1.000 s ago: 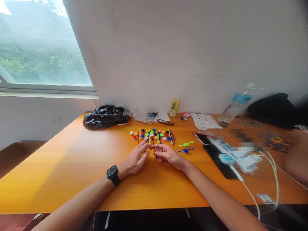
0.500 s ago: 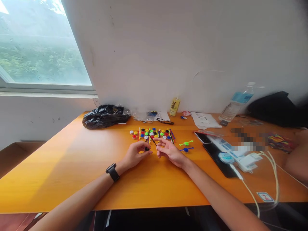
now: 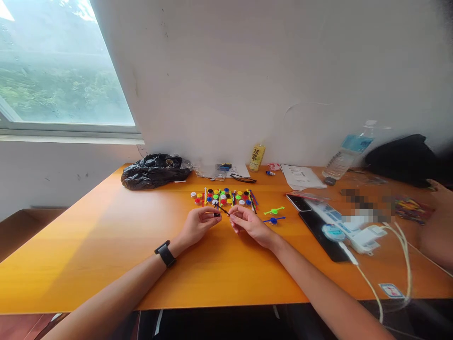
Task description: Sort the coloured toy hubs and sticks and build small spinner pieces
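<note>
Between the thumb and fingers of my left hand (image 3: 199,223) is a small black round piece (image 3: 216,215), mostly covered. My right hand (image 3: 248,223) pinches one end of a thin black plastic arrow (image 3: 222,209), whose other end points up and left above the black piece. Whether the two touch I cannot tell. Just beyond my fingers lie several coloured round pieces (image 3: 226,191) and plastic arrows (image 3: 205,195) in rows. Right of my right hand, a green arrow (image 3: 274,211) and a blue arrow (image 3: 274,220) each carry a round piece at the middle.
A black plastic bag (image 3: 155,172), a yellow drink carton (image 3: 256,157) and glasses (image 3: 243,179) are at the back. On the right are a phone (image 3: 299,203), a power strip (image 3: 327,217) with cables, a water bottle (image 3: 348,153) and another person's arm (image 3: 439,236).
My right hand has lowered the arrow from steep to flatter, nearer the black piece. Its index finger has curled in. My left fingers have closed more tightly. The other person's hand at right has shifted.
</note>
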`<state>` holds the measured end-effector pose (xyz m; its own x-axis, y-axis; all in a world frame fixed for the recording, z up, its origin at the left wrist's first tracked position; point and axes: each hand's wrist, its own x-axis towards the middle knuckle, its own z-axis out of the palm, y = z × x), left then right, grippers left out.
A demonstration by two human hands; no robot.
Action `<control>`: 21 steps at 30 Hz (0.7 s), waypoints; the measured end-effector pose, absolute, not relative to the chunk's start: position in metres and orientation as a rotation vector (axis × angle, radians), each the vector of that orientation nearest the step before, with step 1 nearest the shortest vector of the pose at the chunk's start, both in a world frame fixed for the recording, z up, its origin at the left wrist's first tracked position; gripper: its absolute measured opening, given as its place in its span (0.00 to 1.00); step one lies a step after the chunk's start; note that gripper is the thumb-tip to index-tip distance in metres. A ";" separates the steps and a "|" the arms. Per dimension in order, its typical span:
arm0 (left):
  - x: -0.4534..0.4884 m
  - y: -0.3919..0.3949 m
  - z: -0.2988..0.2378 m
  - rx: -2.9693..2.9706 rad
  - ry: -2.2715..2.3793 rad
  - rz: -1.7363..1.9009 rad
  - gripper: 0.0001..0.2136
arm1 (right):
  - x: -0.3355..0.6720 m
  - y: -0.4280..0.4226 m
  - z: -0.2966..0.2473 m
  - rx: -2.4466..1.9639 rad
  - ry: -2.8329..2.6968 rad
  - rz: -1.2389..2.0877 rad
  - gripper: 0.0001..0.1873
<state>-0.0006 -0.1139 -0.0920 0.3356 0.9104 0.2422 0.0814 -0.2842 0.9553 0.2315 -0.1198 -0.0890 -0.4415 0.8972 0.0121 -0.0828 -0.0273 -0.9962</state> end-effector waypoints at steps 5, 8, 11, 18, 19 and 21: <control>0.001 -0.114 -0.094 1.646 0.885 1.053 0.16 | 0.230 -0.119 -0.094 -0.982 -1.630 1.400 0.19; 0.001 -0.113 -0.098 1.653 0.877 1.036 0.14 | 0.228 -0.117 -0.097 -0.993 -1.714 1.283 0.18; 0.002 -0.114 -0.098 1.677 0.881 1.034 0.13 | 0.226 -0.117 -0.099 -0.990 -1.785 1.185 0.17; 0.003 -0.121 -0.087 1.846 0.858 1.073 0.12 | 0.225 -0.125 -0.094 -1.064 -1.941 0.919 0.15; 0.003 -0.121 -0.086 1.887 0.869 1.089 0.12 | 0.226 -0.126 -0.092 -1.071 -1.970 0.871 0.14; 0.003 -0.121 -0.087 1.938 0.895 1.131 0.10 | 0.227 -0.128 -0.089 -1.071 -2.007 0.778 0.14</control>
<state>0.0029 -0.1214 -0.0870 0.3767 0.8304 0.4105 0.2086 -0.5078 0.8358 0.2270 -0.1277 -0.0887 -0.3952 0.8647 0.3099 0.4299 0.4722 -0.7696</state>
